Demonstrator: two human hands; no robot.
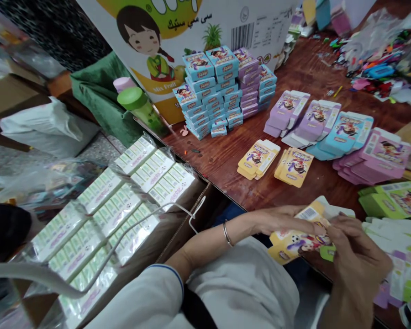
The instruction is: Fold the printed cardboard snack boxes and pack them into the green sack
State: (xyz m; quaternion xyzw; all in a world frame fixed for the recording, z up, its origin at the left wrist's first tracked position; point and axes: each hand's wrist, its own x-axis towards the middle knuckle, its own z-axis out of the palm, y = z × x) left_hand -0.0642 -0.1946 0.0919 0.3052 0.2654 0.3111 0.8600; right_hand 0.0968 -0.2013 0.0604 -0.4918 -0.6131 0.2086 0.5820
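A yellow flattened carton (289,242) with a cartoon print is held between both hands near the table's front edge. My left hand (287,221) lies over its upper side, fingers closed on it, with a bangle on the wrist. My right hand (356,246) pinches the carton's right end, where a pale flap stands up. Just beyond the hands, two small piles of yellow cartons (294,167) lie on the brown table (222,169). Purple cartons (317,119), blue cartons (349,132) and pink-purple cartons (385,155) lie in fanned piles farther right.
Small blue and purple boxes (208,98) stand stacked before a large printed carton (178,36). At the left, wrapped packs (106,205) fill an open box, with a white cable (130,224) across them. A green-lidded bottle (137,100) stands behind. Green cartons (393,201) lie right.
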